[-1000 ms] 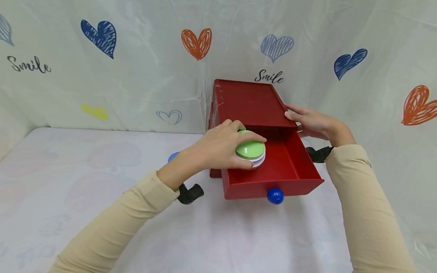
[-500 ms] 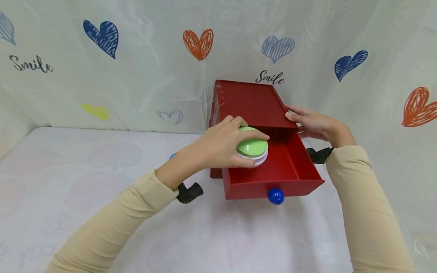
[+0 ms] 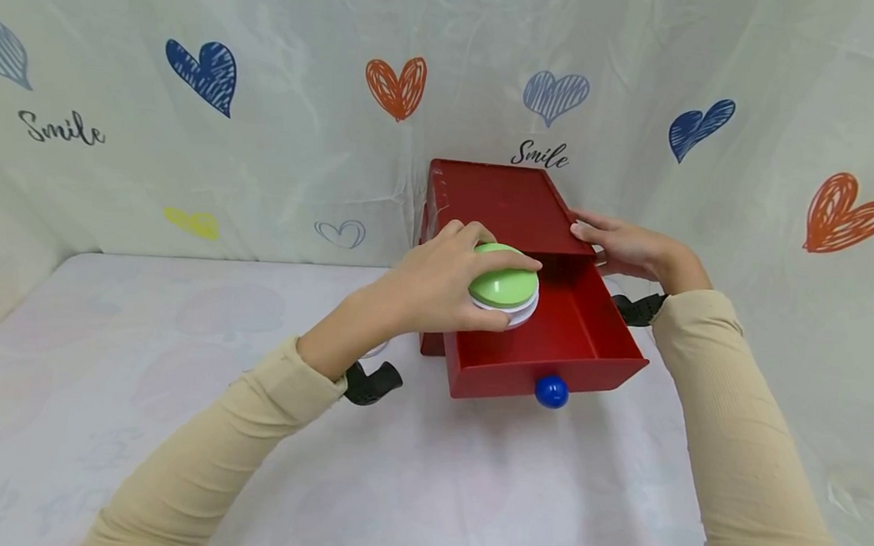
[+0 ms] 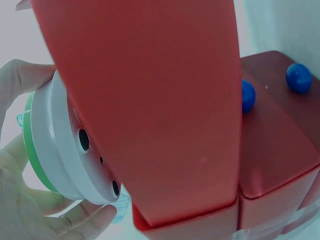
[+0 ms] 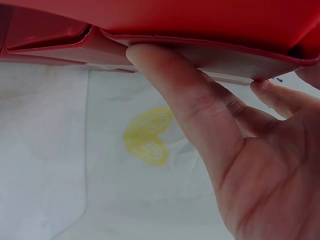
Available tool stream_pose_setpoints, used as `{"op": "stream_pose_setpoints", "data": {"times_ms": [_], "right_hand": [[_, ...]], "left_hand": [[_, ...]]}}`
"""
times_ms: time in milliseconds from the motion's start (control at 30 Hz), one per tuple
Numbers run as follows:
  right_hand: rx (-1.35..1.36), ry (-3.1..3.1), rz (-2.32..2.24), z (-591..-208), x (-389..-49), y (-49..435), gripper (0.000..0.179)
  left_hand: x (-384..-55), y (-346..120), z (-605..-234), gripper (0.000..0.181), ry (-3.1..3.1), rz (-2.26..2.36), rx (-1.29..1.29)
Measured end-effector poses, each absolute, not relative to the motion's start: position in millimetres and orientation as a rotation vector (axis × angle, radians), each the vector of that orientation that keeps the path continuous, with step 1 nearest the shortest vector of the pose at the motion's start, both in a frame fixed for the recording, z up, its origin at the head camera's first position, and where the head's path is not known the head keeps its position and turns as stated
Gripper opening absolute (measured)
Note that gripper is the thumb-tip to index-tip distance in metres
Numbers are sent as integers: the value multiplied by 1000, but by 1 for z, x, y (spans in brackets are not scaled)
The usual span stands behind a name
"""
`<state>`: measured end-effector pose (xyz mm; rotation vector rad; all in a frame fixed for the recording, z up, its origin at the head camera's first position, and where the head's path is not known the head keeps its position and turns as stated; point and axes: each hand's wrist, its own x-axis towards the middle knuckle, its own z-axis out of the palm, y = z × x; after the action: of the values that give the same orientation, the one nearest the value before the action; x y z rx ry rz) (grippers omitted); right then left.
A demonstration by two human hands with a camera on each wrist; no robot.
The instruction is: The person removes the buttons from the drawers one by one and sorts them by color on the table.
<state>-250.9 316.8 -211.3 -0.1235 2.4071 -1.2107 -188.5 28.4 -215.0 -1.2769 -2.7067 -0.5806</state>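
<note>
My left hand [image 3: 436, 285] grips a round white object with a green domed top [image 3: 507, 279], thumb on the near side and fingers over the far side. It is tilted above the left part of a pulled-out red drawer [image 3: 581, 311]. In the left wrist view, the white underside of the round object [image 4: 60, 140] shows dark holes; its exact kind is unclear. My right hand [image 3: 630, 247] rests against the right side of the red cabinet [image 3: 501, 202], thumb near its top edge. In the right wrist view, the fingers of my right hand [image 5: 225, 135] touch the red wall.
A blue knob [image 3: 551, 392] sticks out from the drawer's front. The left wrist view shows another blue knob [image 4: 298, 77] on a neighbouring drawer front. Part of a pale round rim [image 3: 375, 350] shows beside my left forearm on the white table [image 3: 176, 357]. A patterned sheet [image 3: 280, 130] hangs behind.
My left hand has risen slightly with the round green-and-white object, which now tilts a little more. A blue patch beside the left wrist has become hidden. My right hand has stayed in place.
</note>
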Motion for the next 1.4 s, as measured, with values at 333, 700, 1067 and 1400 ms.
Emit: {"op": "stream_pose_setpoints", "data": {"times_ms": [333,700,1067,1400], "right_hand": [[-142,2411,-1218,-211,-250,317,71],[-140,2409,-1234,-212,-249,317,70],[-157,2390,-1246,-212,-251,319,71],[-136,2397,-1249,-211,-250,319,70]], "left_hand": [[-190,9,-212,54,-2673,-648,-1241],[-191,-15,-214,55,-2690,-724,-1154],[-190,-46,-226,54,-2706,-762,-1033],[-194,-77,-247,56,-2705,-841,-899]]}}
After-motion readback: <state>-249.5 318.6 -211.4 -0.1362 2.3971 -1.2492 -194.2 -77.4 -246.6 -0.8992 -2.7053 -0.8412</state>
